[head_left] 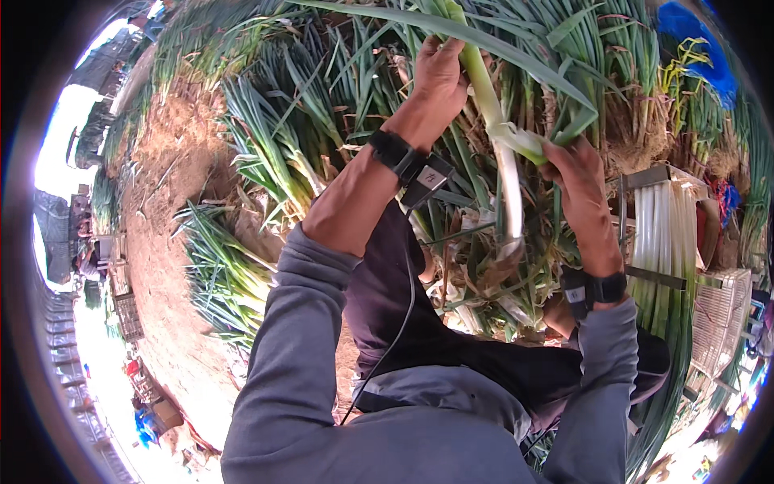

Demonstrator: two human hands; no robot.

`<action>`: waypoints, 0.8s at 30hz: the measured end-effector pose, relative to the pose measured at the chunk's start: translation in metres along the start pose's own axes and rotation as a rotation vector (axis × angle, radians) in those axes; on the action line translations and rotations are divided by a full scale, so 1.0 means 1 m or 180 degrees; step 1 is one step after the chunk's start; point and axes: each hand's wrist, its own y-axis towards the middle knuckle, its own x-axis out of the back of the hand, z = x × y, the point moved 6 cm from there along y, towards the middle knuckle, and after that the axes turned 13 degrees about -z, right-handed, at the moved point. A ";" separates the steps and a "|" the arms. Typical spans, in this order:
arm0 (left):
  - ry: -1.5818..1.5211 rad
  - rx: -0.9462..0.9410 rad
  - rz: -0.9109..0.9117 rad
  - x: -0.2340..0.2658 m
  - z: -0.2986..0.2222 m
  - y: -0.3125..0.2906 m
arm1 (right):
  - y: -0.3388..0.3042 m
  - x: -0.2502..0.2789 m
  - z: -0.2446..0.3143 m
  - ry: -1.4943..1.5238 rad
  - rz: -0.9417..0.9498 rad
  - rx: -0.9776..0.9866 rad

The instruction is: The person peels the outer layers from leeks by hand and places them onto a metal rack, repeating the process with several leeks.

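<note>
My left hand [439, 81] is closed round the upper green part of a long, thick green onion [485, 93]. Its white lower stalk hangs down between my arms, ending in a blurred brownish root end. My right hand [582, 181] pinches a pale green outer leaf [524, 143] that stands away from the stalk partway down. One long green leaf arches from the top over to the right and folds above my right hand. My right fingertips are partly hidden behind the leaf.
Unpeeled green onions [282, 153] are heaped ahead and to the left. Peeled white-stemmed onions [663, 234] lie at the right in a metal-framed rack [645, 177], beside a pale plastic crate [720, 315]. Leaf scraps [476, 278] cover the ground before my legs. A cable [409, 306] runs from my left wrist.
</note>
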 end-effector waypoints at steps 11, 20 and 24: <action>-0.0281 -0.0705 0.0005 0.031 -0.065 0.040 | -0.089 0.128 -0.186 -0.4876 0.1097 0.0432; -0.0081 -0.0631 -0.0185 0.027 -0.044 0.014 | -0.028 -0.040 -0.006 -0.2251 0.0050 0.1855; -0.0036 -0.0567 -0.0017 0.012 -0.031 0.005 | -0.012 -0.087 0.005 -0.2485 -0.0171 0.2137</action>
